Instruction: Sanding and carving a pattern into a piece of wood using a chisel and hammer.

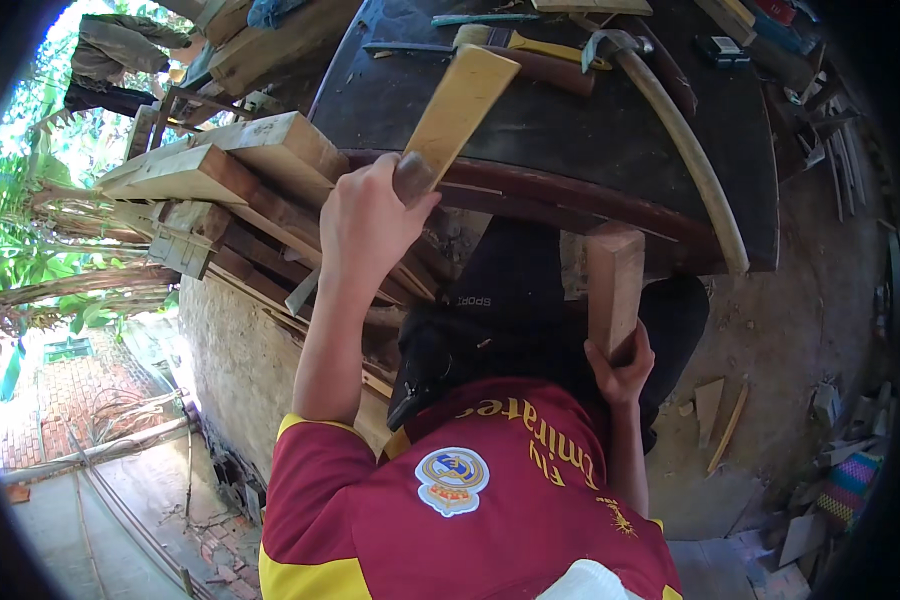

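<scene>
My left hand (365, 220) is closed around a tool with a dark, rounded end. A flat grey metal tip (303, 292), seemingly the same tool's, shows below the wrist. A flat, tan wooden piece (462, 110) rises at a slant from beside the thumb toward the table; I cannot tell whether it is joined to the tool. My right hand (625, 368) grips the lower end of a squared wooden block (615, 285), held roughly upright near my lap, in front of the table edge. Its lower end is partly covered by my fingers.
On the dark table (590, 150) lie a hammer (685, 140) with a long wooden handle, a yellow-handled brush (530, 46) and a small dark box (722, 50). Thick timber (260, 165) is stacked at the left. Wood offcuts (708, 410) are on the floor at the right.
</scene>
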{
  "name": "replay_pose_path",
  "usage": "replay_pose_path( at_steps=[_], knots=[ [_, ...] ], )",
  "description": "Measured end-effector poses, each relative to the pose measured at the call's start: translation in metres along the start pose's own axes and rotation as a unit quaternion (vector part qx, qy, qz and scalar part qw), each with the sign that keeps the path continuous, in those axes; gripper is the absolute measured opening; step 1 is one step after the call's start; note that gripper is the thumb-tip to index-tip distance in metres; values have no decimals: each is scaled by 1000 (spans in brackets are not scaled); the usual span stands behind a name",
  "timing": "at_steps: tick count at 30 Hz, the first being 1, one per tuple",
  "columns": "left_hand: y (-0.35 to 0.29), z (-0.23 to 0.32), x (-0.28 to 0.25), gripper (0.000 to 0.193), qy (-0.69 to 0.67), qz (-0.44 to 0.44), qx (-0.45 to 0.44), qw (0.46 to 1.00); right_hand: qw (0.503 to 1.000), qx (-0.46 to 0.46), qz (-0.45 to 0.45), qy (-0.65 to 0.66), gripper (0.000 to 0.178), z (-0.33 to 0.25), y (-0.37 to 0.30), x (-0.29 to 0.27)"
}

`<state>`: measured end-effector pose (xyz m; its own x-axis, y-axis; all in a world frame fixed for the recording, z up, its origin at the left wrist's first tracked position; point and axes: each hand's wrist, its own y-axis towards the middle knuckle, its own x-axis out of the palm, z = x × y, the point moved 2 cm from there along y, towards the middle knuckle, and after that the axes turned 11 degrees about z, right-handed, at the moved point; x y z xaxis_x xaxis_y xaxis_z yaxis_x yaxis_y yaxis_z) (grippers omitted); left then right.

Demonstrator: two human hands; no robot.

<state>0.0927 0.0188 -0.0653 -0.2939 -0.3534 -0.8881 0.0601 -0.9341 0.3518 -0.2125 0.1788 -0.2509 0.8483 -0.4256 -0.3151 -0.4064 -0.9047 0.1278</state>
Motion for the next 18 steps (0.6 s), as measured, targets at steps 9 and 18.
replay_pose_path(
  at_steps=[9, 18],
  knots=[
    [-11, -15, 19, 35, -632, -202, -198, 722, 1000, 1, 25, 16, 66, 11, 0, -4],
    [-10, -16, 40, 74, -734, -301, -86, 603, 999, 0, 25, 26, 65, 11, 1, -3]
  ],
)
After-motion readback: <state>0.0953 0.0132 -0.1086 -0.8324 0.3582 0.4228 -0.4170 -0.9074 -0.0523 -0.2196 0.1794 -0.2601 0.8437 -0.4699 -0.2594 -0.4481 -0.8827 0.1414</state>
